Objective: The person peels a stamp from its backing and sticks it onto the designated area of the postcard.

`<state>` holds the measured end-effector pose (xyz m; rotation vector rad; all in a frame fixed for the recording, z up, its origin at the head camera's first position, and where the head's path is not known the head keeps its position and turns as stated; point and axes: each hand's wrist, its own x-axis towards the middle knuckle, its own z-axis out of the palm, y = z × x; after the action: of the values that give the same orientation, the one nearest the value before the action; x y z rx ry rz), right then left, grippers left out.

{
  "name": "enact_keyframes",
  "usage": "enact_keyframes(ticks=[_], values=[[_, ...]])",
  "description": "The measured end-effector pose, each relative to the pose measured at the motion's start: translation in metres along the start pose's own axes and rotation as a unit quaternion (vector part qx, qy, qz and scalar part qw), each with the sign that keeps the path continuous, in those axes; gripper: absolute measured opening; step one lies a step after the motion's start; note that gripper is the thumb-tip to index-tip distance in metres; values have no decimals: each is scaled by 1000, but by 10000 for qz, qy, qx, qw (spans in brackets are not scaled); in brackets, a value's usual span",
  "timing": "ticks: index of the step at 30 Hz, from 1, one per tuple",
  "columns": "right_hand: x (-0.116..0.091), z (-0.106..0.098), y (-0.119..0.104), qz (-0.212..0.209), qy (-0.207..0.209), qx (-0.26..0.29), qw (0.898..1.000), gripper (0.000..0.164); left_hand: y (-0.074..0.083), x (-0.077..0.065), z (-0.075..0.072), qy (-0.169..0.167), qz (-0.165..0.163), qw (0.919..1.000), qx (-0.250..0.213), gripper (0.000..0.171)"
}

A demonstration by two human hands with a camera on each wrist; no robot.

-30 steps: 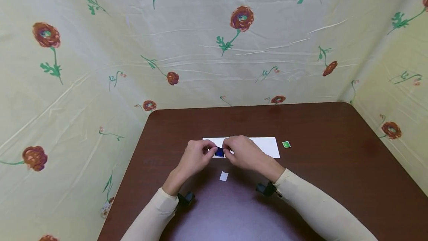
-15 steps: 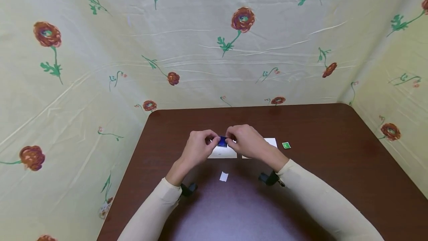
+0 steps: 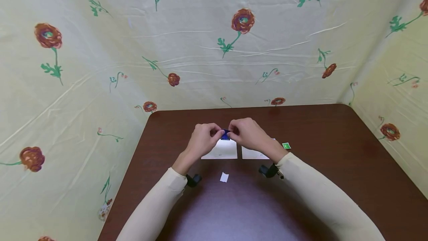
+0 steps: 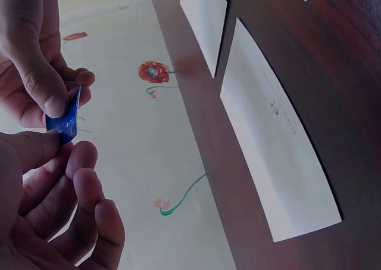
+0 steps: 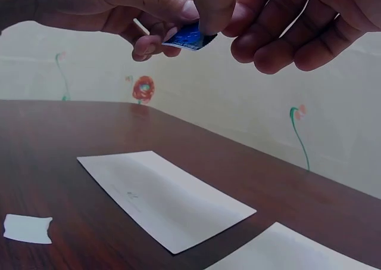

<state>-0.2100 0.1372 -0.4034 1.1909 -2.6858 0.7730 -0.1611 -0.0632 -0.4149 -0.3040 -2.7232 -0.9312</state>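
Between both hands, a small blue stamp [image 3: 225, 134] with a toothed edge hangs in the air above the table. My left hand [image 3: 203, 138] pinches one end of it between thumb and fingers. The right hand [image 3: 249, 134] pinches the opposite end, its other fingers bent loosely. In the right wrist view the stamp [image 5: 189, 37] looks tilted and partly covered by the fingertips. Below lie two white paper rectangles side by side, a left sheet [image 3: 219, 150] and a right sheet [image 3: 253, 154]. Small print shows on the left sheet [image 5: 161, 198].
A green stamp with a white border [image 3: 286, 145] lies right of the sheets. Nearer the person is a small white paper scrap [image 3: 224, 177]. The brown table [image 3: 321, 189] meets a flower-patterned sheet [image 3: 200, 40] at the back and sides.
Both hands have lifted the blue stamp up and away from the white sheets, moving slightly right. The gap between the two sheets has come into view.
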Motion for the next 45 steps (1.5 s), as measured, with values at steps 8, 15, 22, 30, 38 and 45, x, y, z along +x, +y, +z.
enact_keyframes(ticks=[8, 15, 22, 30, 38, 45], values=[[7, 5, 15, 379, -130, 286, 9988, 13, -6, 17, 10, -477, -378, 9981, 62, 16], [11, 18, 29, 859, -566, 477, 9935, 14, -18, 25, 25, -890, -582, 9942, 187, 18], [11, 29, 36, 1063, -748, 452, 9905, 14, -23, 30, 35, -1132, -632, 9913, 231, 18], [12, 39, 42, 1277, -997, 380, 9861, 15, -30, 34, 47, -1350, -795, 9873, 275, 18], [12, 49, 48, 1394, -1116, 314, 9834, 18, -35, 35, 58, -1431, -944, 9842, 450, 18], [13, 57, 53, 1385, -1159, 210, 9833, 21, -39, 35, 64, -1498, -1074, 9815, 526, 18]])
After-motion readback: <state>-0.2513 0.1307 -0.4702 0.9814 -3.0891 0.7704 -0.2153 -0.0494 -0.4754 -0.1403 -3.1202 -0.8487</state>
